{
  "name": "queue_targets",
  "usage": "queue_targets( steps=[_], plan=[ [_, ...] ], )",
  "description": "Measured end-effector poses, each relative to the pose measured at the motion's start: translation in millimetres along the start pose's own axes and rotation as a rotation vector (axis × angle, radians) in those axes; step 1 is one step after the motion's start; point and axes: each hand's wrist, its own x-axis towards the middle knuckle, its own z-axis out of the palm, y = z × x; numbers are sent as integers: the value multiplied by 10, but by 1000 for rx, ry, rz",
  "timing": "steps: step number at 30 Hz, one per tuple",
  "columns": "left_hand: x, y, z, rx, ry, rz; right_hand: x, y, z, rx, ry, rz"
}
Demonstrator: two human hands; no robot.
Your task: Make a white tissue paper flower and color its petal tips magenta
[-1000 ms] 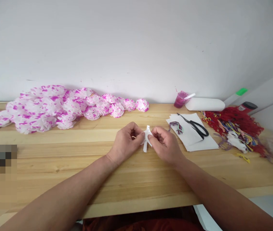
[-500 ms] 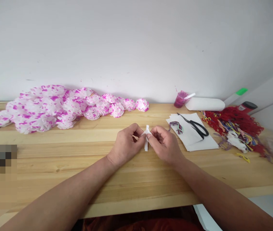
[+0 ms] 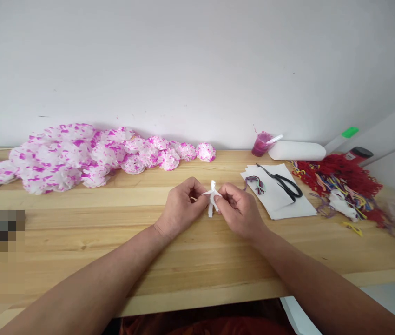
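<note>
A small folded piece of white tissue paper (image 3: 212,200) stands between my two hands over the middle of the wooden table (image 3: 183,260). My left hand (image 3: 181,207) pinches its left side with curled fingers. My right hand (image 3: 238,209) pinches its right side, thumb and forefinger pressed on the paper. Both hands rest low on the tabletop.
A long heap of pink-and-white paper flowers (image 3: 79,156) lies along the wall at the left. To the right are white paper sheets (image 3: 277,195) with black scissors (image 3: 284,182) and coloured threads (image 3: 255,183), a pink cup (image 3: 261,144), a white roll (image 3: 297,151) and a red tangle of yarn (image 3: 340,179).
My fingers have shifted slightly on the white paper, which now stands a little more upright. The hands stay in the same place.
</note>
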Motion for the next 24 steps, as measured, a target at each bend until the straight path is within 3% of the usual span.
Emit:
queue_targets(
  steps=[10,17,24],
  plan=[
    [-35,19,15,38,18,43,4,-13,24,-14,24,8],
    [6,-10,18,-156,-28,-80,18,-14,9,6,26,-2],
    [5,6,6,-131,-39,-41,3,-18,11,-14,6,-33]
  ],
)
